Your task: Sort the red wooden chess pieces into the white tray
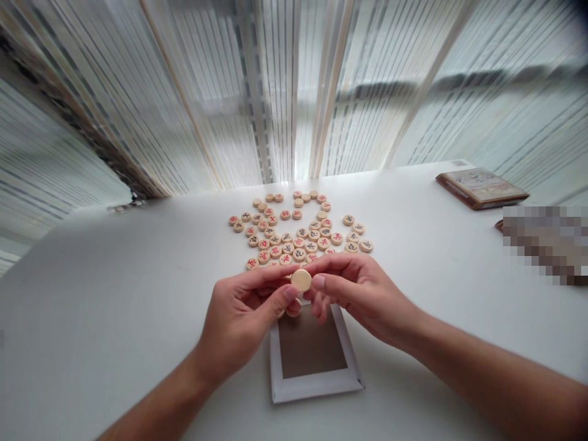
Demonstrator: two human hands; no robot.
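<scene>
1. The left hand [241, 315] comes in from the lower left, its wrist angled up and inward, thumb below and forefinger stretched along the top.
2. The thumb and forefinger of that hand are closed in a pinch on a round, pale cream wooden-looking disc [301, 280], whose blank, unmarked face is turned to the camera.
3. The right hand [362, 288] reaches in from the lower right, forefinger extended to the disc's upper edge and thumb pointing at its right edge; whether these two fingertips press on it I cannot tell. Its other fingers curl loosely below.
4. The disc is held up between the hands, in line with the far end of a shallow, white-rimmed rectangular tray with a brown inside [316, 387].
5. Part of another pale disc [293, 308] shows beneath the left thumb; whether it is held or lies lower down is unclear.
6. Beyond the hands, round pale pieces with red or black characters [299, 254] are spread on a white table [138, 318], a few blank side up; the hands hide the nearest ones.
7. At the right, a brown-edged flat box with a picture on top [482, 187] shows whole, while pixelation covers most of a second brown object [551, 251], cut off by the frame.
</scene>
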